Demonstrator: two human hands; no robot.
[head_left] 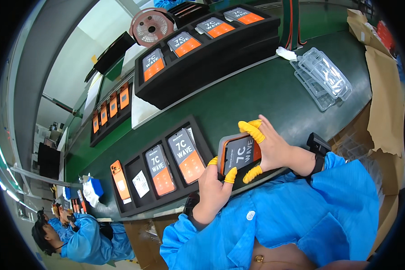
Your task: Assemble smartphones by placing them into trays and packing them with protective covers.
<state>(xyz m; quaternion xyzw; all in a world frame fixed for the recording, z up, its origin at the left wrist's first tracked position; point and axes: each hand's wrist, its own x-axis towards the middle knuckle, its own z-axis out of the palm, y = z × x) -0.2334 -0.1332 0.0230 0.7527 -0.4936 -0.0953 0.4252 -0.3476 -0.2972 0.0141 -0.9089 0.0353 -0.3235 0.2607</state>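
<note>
A phone [239, 154] with a dark and orange printed front is held between my two hands, close to the bench's near edge. A frame or case edge seems to surround it. My left hand [213, 191] grips its lower left end, with yellow finger cots on thumb and finger. My right hand [276, 150], also in yellow cots, holds its right end, fingers over the top edge and thumb below. To the left lies a black foam tray [192, 126] holding two front-up phones [159, 168], an orange phone [120, 181] turned back-up, and a white card [140, 183].
Clear plastic cases [321, 76] are piled at the right of the green bench [238, 99]. Stacked black trays [211, 67] with several phones stand at the back, near a pinkish fan [152, 28]. Another tray [112, 118] sits far left. A person in blue [92, 238] works at lower left.
</note>
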